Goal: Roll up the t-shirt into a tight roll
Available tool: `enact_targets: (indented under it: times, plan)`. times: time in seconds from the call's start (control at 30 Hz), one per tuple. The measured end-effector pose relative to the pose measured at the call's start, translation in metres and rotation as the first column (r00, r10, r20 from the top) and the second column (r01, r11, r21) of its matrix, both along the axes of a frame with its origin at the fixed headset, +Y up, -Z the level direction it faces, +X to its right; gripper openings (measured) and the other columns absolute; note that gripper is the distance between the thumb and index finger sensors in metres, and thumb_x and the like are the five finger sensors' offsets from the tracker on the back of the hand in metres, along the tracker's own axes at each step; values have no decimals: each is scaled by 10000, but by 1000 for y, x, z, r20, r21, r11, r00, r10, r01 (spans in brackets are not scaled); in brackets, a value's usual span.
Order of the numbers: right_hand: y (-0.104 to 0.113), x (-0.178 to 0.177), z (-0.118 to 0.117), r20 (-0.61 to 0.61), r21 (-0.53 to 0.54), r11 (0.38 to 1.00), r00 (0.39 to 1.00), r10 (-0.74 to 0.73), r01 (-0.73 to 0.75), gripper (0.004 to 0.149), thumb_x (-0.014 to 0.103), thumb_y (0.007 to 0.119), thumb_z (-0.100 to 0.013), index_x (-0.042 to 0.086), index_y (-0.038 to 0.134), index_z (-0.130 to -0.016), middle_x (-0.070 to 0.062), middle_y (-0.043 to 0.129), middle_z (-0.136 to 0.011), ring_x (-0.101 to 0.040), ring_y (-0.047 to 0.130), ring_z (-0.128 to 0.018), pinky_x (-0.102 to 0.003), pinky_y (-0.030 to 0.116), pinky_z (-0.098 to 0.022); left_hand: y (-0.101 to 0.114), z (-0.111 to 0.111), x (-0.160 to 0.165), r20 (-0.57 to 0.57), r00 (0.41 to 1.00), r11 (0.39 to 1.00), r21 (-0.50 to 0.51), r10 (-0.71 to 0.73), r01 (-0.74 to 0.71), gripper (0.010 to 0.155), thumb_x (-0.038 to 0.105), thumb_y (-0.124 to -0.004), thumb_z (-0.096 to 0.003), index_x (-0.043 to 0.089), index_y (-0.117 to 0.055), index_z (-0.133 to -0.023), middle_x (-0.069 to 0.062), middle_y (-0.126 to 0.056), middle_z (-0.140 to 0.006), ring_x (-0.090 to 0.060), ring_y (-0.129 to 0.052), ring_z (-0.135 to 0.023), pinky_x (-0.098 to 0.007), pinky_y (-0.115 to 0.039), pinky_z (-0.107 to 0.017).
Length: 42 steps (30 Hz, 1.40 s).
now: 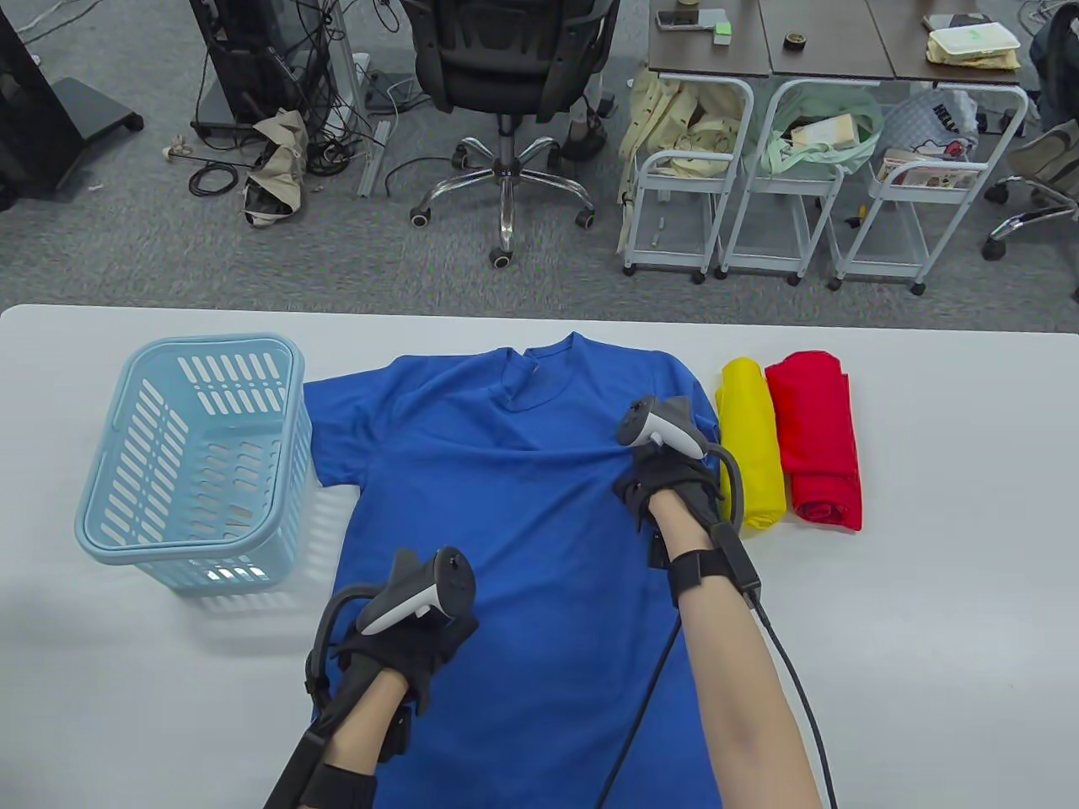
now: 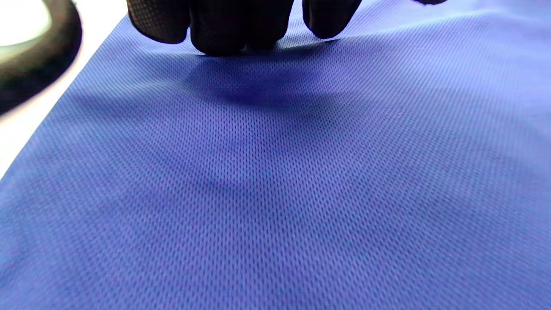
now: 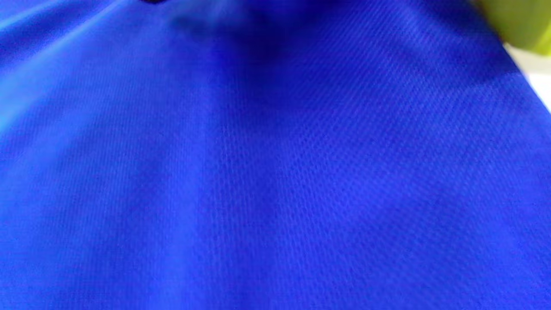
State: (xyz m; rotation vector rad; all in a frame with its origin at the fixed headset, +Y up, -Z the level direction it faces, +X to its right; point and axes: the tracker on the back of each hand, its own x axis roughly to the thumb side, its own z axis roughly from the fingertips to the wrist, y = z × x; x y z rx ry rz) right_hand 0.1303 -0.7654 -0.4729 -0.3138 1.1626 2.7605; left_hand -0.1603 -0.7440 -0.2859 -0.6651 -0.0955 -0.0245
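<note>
Fingertips (image 2: 234, 30) of the left hand (image 1: 405, 640) hang in from the top of the left wrist view and press on the mesh cloth of the blue t-shirt (image 1: 514, 539); whether they are straight or curled I cannot tell. The right hand's (image 1: 666, 497) fingers are hidden under its tracker in the table view and stay out of the right wrist view, so their state cannot be told either.

Spread flat, the t-shirt covers the middle of the white table (image 1: 927, 632), collar at the far side, hem off the near edge. The left hand rests on its lower left part, the right hand on its upper right part near the sleeve, where a crease runs out leftward from the hand.

A light blue slatted basket (image 1: 190, 455) stands just beside the shirt's left sleeve. On the shirt's right lie a yellow folded garment (image 1: 750, 438) and a red folded garment (image 1: 818, 438), touching each other.

Only the wrist views show the cloth's fine mesh weave; the right wrist view catches a yellow-green corner (image 3: 521, 21) beside the blue. Writing on a bag across the floor is too small to read.
</note>
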Motion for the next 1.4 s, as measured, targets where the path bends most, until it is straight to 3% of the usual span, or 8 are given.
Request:
enact_targets:
  times: [0.2, 0.33, 0.5, 0.67, 0.8, 1.0, 1.27, 1.4]
  plan:
    - [-5, 3, -7, 39, 31, 999, 999, 10, -11, 787, 487, 499, -590, 189, -41, -1078, -135, -124, -1086, -431, -74, -1019, -561, 203, -754, -1, 0, 0, 5, 1000, 1000, -6, 7, -7, 699, 586, -392, -567, 274, -376, -1192, -196, -419, -1247, -458, -526, -1111, -609, -520, -775]
    - [12, -14, 8, -75, 146, 985, 994, -82, 92, 763, 479, 496, -591, 182, -4, -1085, -141, -114, -1081, -439, -68, -1005, -559, 230, -751, -1, -1, 1, 10, 1000, 1000, -7, 5, -5, 703, 587, -390, -568, 271, -358, -1194, -202, -386, -1251, -465, -507, -1113, -614, -504, -778]
    - [37, -46, 77, -365, 169, 981, 930, -30, 98, 725, 503, 562, -571, 170, 258, -1138, -165, 184, -1158, -463, 220, -1063, -556, 410, -735, 0, -1, -1, 11, 1000, 1000, 2, 22, -22, 701, 586, -393, -567, 271, -366, -1193, -203, -398, -1251, -470, -504, -1115, -618, -502, -777]
    - [21, -52, 135, -482, 136, 990, 870, 101, -39, 753, 559, 578, -551, 167, 331, -1144, -206, 327, -1156, -487, 400, -1059, -570, 528, -703, 4, -1, -5, 15, 1000, 999, 33, 26, -26, 702, 588, -403, -568, 275, -352, -1194, -196, -360, -1257, -467, -473, -1124, -625, -483, -781]
    - [-7, -32, 140, -451, 75, 995, 888, 91, -63, 843, 588, 572, -543, 232, 31, -1083, -154, -14, -1106, -451, 77, -1042, -578, 360, -738, 13, 0, -8, 23, 1000, 996, 94, 4, -6, 714, 586, -485, -568, 277, -336, -1194, -194, -322, -1262, -465, -442, -1135, -635, -462, -785]
    - [-8, -10, 112, -283, 63, 996, 958, -38, 59, 808, 492, 624, -561, 267, 46, -1079, -97, -54, -1096, -388, -18, -1034, -565, 215, -746, 14, 1, -10, 36, 999, 993, 122, 4, -8, 718, 580, -505, -571, 283, -307, -1194, -183, -291, -1265, -459, -417, -1143, -639, -446, -790]
    - [-1, -19, 185, -424, 62, 998, 905, 16, 11, 818, 525, 617, -549, 229, 97, -1106, -133, 31, -1128, -441, 86, -1048, -564, 291, -743, -2, -3, -11, 45, 999, 1000, 0, 18, -18, 669, 525, -533, -586, 260, -400, -1186, -189, -428, -1244, -451, -529, -1113, -616, -507, -778]
    - [-9, -11, 206, -410, 106, 994, 912, 21, 25, 838, 538, 594, -544, 236, 36, -1091, -131, -24, -1114, -442, 38, -1042, -577, 283, -745, -3, -5, -9, 60, 998, 1000, 24, -14, 13, 666, 524, -539, -587, 260, -404, -1184, -175, -447, -1242, -439, -550, -1107, -615, -500, -781]
